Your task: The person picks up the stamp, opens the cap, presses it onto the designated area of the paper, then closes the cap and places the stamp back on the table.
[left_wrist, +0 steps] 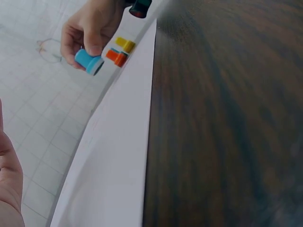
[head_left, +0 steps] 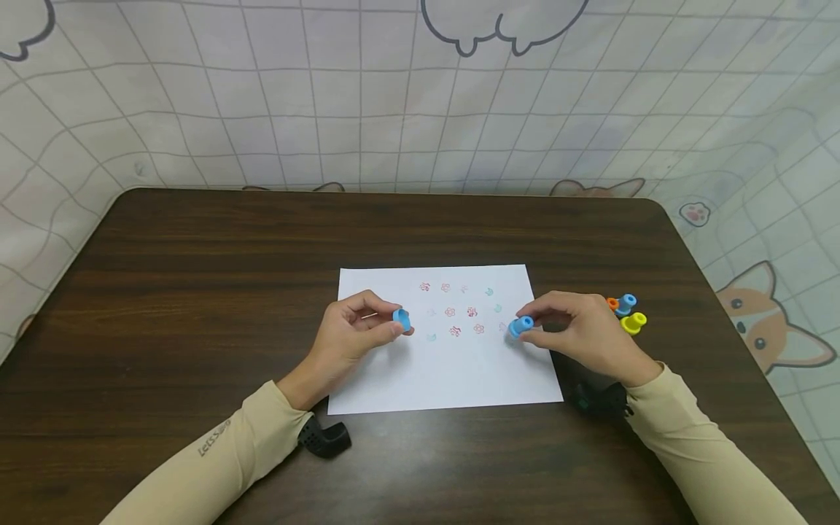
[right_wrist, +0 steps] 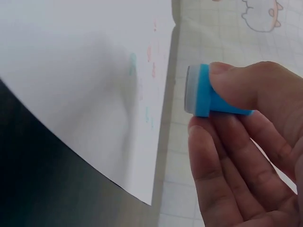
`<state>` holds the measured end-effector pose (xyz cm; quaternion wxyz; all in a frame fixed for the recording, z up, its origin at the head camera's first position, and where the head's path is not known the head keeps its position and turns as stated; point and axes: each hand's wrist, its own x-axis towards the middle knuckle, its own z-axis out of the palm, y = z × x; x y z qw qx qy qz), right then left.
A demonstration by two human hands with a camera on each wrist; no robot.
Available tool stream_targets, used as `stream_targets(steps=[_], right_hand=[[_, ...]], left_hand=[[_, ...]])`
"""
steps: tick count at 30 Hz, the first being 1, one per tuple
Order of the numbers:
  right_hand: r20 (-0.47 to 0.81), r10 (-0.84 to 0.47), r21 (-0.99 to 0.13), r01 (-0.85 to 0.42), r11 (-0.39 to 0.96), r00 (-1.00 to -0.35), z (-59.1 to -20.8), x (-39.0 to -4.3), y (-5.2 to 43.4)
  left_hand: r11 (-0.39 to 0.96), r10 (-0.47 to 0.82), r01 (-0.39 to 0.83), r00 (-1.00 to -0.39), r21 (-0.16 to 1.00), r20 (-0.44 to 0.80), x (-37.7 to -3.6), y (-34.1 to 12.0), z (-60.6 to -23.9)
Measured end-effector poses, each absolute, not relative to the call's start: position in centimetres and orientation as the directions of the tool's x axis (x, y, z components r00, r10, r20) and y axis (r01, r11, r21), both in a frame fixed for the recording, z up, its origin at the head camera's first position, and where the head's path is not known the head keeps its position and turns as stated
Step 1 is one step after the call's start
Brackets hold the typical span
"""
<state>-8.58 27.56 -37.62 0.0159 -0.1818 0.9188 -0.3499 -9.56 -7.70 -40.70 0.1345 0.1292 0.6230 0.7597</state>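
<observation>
While the left hand [head_left: 351, 328] pinches 1 small blue plastic cap [head_left: 401, 318] and the right hand [head_left: 577, 332] grips 1 blue plastic stamp [head_left: 521, 326] over the white paper sheet [head_left: 433, 379] on the dark wooden counter [head_left: 197, 292], risk: a sliding press would likely smear the print.
</observation>
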Motion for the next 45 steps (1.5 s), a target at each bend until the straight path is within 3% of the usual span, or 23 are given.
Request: stream_targets(steps=[10, 24, 34, 45], right_hand=[[0.198, -0.320, -0.657, -0.368, 0.658, -0.926, -37.0, -8.6, 27.8], [0.337, -0.314, -0.737, -0.457, 0.498, -0.887, -34.2, -8.8, 26.7], [0.440, -0.255, -0.844, -0.493, 0.210, -0.861, -32.4, -8.9, 24.0], [0.484, -0.237, -0.838, -0.524, 0.151, -0.842, -30.9, -9.0, 21.1]], left_hand=[[-0.195, 0.363, -0.029, -0.931, 0.980, 0.045, -9.8, -7.8, -40.1], [-0.211, 0.377, 0.006, -0.922, 0.978, 0.087, -10.0, -7.1, -38.0], [-0.271, 0.389, 0.010, -0.914, 0.963, 0.119, -10.0, -6.0, -36.9], [-0.302, 0.398, 0.066, -0.898, 0.951, 0.189, -10.2, -5.3, -35.9]])
